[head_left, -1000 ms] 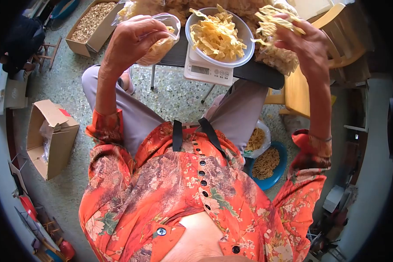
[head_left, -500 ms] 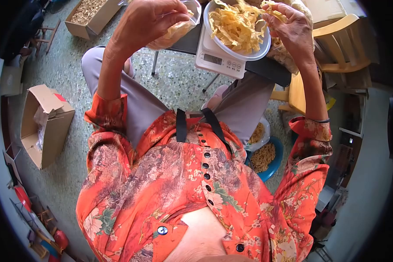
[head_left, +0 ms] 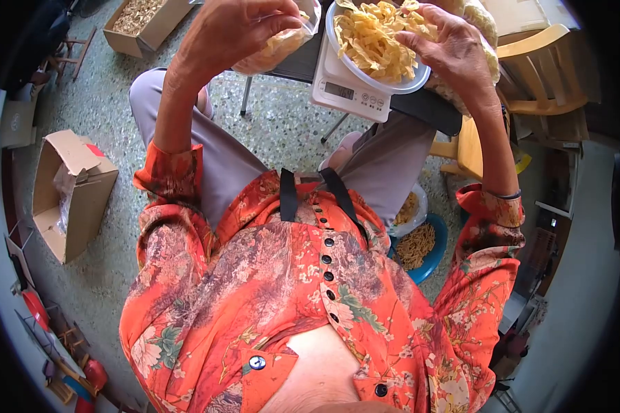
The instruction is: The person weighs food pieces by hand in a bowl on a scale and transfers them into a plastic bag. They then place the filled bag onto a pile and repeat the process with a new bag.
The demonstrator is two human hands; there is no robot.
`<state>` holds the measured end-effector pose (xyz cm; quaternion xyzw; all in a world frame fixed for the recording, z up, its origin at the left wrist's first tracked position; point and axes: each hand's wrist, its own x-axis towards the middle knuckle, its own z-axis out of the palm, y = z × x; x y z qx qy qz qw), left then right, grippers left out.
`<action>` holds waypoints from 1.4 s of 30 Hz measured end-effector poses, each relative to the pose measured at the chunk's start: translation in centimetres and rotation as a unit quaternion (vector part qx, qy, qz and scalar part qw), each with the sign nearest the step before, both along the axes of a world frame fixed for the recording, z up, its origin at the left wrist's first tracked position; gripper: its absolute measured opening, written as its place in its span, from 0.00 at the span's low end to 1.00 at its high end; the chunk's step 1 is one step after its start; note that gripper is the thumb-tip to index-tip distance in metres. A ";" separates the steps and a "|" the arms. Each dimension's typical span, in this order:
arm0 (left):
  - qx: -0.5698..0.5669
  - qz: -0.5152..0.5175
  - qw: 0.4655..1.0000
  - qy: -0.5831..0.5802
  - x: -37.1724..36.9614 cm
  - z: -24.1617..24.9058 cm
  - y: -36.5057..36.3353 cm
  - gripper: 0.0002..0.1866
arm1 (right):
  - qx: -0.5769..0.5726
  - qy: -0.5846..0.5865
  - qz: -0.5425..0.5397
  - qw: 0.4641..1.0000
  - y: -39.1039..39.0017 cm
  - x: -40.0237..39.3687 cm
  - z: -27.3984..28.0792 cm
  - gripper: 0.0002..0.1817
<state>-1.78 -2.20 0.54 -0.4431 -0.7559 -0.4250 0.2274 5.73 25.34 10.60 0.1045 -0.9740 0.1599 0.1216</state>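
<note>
My left hand (head_left: pixel 231 31) holds a clear plastic bag (head_left: pixel 282 45) partly filled with pale yellow dried strips, up at the left of the scale. A white digital scale (head_left: pixel 348 89) stands on a dark table (head_left: pixel 427 110) and carries a clear bowl (head_left: pixel 399 79) heaped with the same yellow strips (head_left: pixel 372 38). My right hand (head_left: pixel 455 51) rests over the bowl's right side, fingers spread and touching the strips. Whether it grips any strips I cannot tell.
An open cardboard box (head_left: pixel 69 196) lies on the speckled floor at the left. Another box of dried pieces (head_left: pixel 141 20) sits at the top left. A blue basin (head_left: pixel 424 248) with brown strands stands by my right knee. A yellow wooden chair (head_left: pixel 523 76) is at the right.
My right hand has come down from above with a bunch of strips onto the bowl. My left hand with the bag has risen towards the top of the view.
</note>
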 end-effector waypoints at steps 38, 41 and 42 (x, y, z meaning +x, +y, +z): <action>-0.014 -0.001 1.000 -0.025 0.1 0.4 0.0 0.05 | 0.393 0.078 0.111 0.909 1.3 -1.4 0.2 0.10; -0.011 0.002 1.000 -0.020 0.7 1.3 0.0 0.05 | 0.314 0.077 0.068 0.944 0.7 -1.2 0.4 0.09; -0.016 0.010 0.999 -0.030 1.1 1.7 0.0 0.06 | 0.313 0.078 0.068 0.944 0.7 -1.2 0.4 0.09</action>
